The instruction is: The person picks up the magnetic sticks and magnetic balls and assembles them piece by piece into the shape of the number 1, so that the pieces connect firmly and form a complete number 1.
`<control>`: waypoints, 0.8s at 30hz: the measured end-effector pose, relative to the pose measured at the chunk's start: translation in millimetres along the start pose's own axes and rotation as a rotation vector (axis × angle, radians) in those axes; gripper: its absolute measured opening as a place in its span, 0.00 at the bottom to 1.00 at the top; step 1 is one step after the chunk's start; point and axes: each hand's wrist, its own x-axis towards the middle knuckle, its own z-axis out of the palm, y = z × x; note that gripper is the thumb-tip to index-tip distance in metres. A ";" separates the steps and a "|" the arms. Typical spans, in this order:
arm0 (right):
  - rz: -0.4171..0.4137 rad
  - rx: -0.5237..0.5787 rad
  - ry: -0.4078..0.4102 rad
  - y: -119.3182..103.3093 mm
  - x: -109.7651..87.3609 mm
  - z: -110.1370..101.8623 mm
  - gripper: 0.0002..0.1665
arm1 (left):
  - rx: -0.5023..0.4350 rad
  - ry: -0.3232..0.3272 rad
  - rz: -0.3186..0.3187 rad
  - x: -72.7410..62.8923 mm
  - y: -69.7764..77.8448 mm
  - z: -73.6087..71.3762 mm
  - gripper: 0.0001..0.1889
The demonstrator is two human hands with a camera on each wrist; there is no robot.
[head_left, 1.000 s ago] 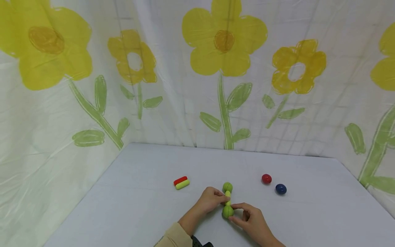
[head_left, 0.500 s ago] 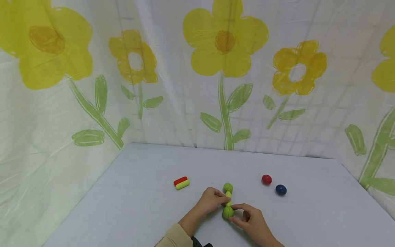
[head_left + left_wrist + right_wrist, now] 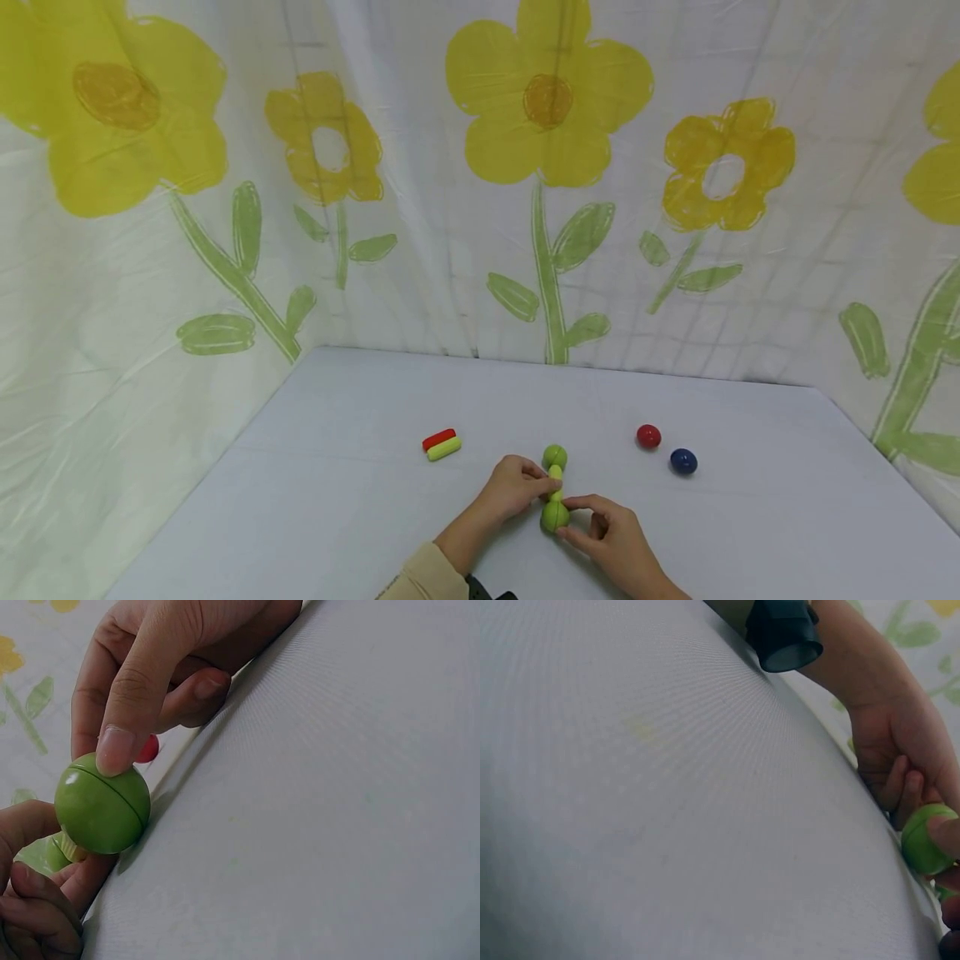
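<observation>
In the head view, a yellow rod (image 3: 556,472) stands in line between two green balls, one farther away (image 3: 555,456) and one nearer. My left hand (image 3: 512,487) pinches the rod between thumb and fingers. The nearer green ball (image 3: 555,517), marked by a seam line, is held by my right hand (image 3: 617,542) with thumb and index finger on its right side. From the left wrist, this green ball (image 3: 97,814) appears up close, the right thumb pressing on its top. The right wrist view shows the ball (image 3: 921,847) at the right edge, partly covered by fingers.
A red rod (image 3: 438,438) and another yellow rod (image 3: 444,449) lie side by side to the left. To the right sit a red ball (image 3: 648,437) and a dark blue ball (image 3: 683,462). Behind the white table (image 3: 337,417) hangs a flower-printed curtain (image 3: 420,275).
</observation>
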 end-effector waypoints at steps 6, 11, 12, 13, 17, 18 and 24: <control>0.015 0.012 -0.011 0.5 0.2 -0.1 0.20 | -0.004 0.004 0.007 1.1 -2.3 0.1 0.09; 0.019 0.021 -0.016 1.6 -0.3 -0.1 0.21 | -0.007 -0.006 0.017 -0.9 -1.6 -1.6 0.09; 0.017 0.021 -0.014 1.8 -0.5 -0.2 0.21 | -0.007 -0.012 0.020 -1.2 -1.6 -2.2 0.09; 0.013 0.019 -0.011 2.1 -0.8 -0.2 0.21 | -0.009 -0.018 0.019 -1.6 -1.8 -3.0 0.09; 0.009 0.007 0.001 2.4 -1.2 -0.1 0.20 | 0.014 -0.038 0.039 -2.4 -3.1 -8.4 0.09; 0.016 0.004 0.001 2.4 -1.2 0.0 0.20 | 0.027 -0.040 0.048 -2.3 -3.9 -10.3 0.09; 0.053 0.004 -0.007 1.9 -0.9 -0.8 0.21 | 0.097 0.017 0.107 -0.7 -9.5 -23.4 0.07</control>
